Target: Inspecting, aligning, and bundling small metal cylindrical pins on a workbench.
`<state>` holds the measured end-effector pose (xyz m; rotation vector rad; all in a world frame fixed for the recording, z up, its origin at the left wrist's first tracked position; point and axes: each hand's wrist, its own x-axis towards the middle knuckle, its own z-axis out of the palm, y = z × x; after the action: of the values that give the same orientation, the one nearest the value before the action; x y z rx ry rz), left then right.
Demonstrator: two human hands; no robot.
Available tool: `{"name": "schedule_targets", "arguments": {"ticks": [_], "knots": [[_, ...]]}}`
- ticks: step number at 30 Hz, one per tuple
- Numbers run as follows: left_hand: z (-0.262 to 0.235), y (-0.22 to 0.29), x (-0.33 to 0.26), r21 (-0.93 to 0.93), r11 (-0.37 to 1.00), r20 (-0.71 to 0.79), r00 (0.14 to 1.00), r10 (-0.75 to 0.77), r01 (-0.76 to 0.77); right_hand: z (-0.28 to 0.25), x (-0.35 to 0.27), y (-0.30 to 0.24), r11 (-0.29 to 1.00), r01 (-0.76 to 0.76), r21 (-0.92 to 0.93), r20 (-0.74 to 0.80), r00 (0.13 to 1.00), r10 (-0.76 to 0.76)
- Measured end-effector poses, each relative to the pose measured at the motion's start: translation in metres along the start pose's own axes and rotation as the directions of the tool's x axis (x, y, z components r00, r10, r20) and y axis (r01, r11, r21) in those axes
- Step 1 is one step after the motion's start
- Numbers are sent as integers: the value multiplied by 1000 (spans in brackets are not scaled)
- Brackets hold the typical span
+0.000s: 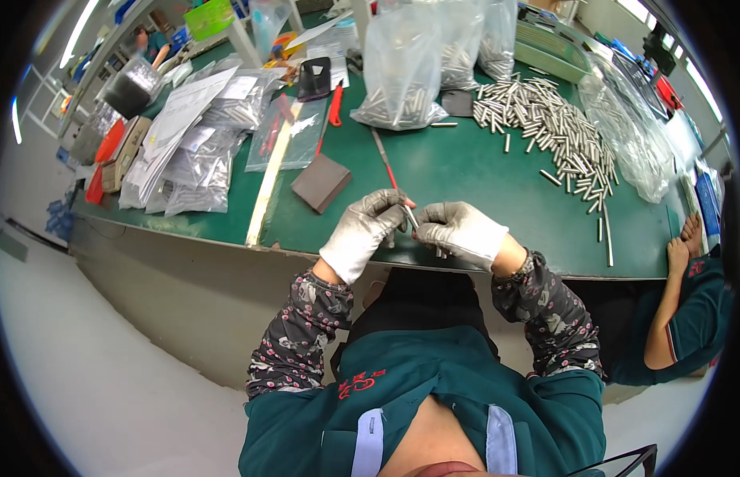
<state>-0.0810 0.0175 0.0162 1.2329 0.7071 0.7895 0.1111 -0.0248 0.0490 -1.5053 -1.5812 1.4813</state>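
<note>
Both my hands wear pale grey gloves and meet at the near edge of the green table point(465, 171). My left hand point(368, 230) pinches a thin red-handled tool point(388, 168) whose shaft runs back over the table. My right hand point(459, 230) closes around a small metal pin point(410, 216), with a few more pins poking out under its fingers. The tool's tip touches the pin between the two hands.
A heap of several metal pins point(553, 127) lies at the right. Clear bags of pins point(402, 75) stand at the back. A grey block point(321, 183) sits left of my hands, flat bags point(199, 155) further left. Another person's forearm point(670, 306) rests at the right edge.
</note>
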Motion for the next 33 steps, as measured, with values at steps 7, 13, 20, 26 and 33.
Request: {"name": "schedule_targets", "arguments": {"ticks": [7, 13, 20, 26, 33], "knots": [[-46, -5, -27, -45, 989, -210, 970, 125, -137, 24, 28, -34, 906, 129, -402, -125, 973, -194], [-109, -8, -54, 22, 996, -465, 881, 84, -84, 56, 83, -62, 315, 246, -917, 78, 883, -463], [-116, -13, -55, -7, 1000, -411, 911, 15, -20, 81, 140, -56, -58, 347, -936, 336, 829, -447], [-100, -14, -36, -56, 997, -270, 960, -71, 58, 53, 86, -54, 253, 117, -960, 11, 922, -388], [-74, -29, -6, 673, 739, -131, 978, 162, -32, 25, 46, -8, 231, 241, -943, 102, 866, -490]]}}
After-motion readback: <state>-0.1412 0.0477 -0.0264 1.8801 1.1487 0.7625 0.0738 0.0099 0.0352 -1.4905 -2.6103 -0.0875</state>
